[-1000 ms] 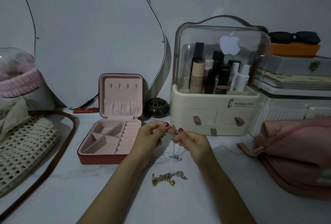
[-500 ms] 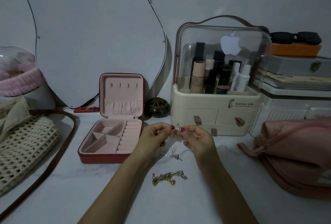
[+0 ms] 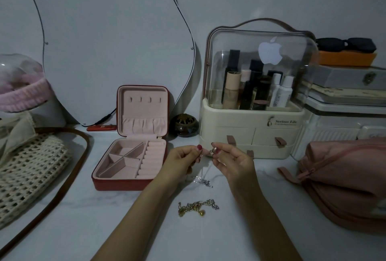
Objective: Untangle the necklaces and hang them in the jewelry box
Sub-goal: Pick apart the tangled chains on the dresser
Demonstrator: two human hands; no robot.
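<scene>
left hand [image 3: 183,161]: fingers [image 3: 199,148] pinching narrow on one end of the thin silver chain necklace [image 3: 203,181], just beside the right fingertips.
right hand [image 3: 234,161]: fingers [image 3: 217,151] pinching shut on a small metal piece of the same chain, probably the clasp; too small to tell for sure.
silver chain: hanging slack below both sets of fingers, its bunched lower end resting on the white marble-look counter [image 3: 62,229].
gold chain tangle [image 3: 197,208]: lying on the counter below the fingers, apart from the silver bunch, nothing touching it.
red square jewelry box with pink lining [image 3: 133,156]: sitting open to the left of the left fingers, lid upright, four hooks [image 3: 145,99] inside the lid, all bare.
risk, knot: pulling the two pinches apart while the bunch is tangled is likely tightening it, since a chain this fine locks up under tension.
risk, slip: both grips are tiny tip pinches, so one loose finger is dropping the end onto the counter.
risk, re-tangle: the slack end is hanging near the gold tangle, so lowering it there is risking the two chains catching.
risk, box: reaching left toward the hooks with the chain trailing is risking a snag on the box rim or the ring rolls.
light: dim, so fine links are hard to read and a missed loop is likely.
</scene>
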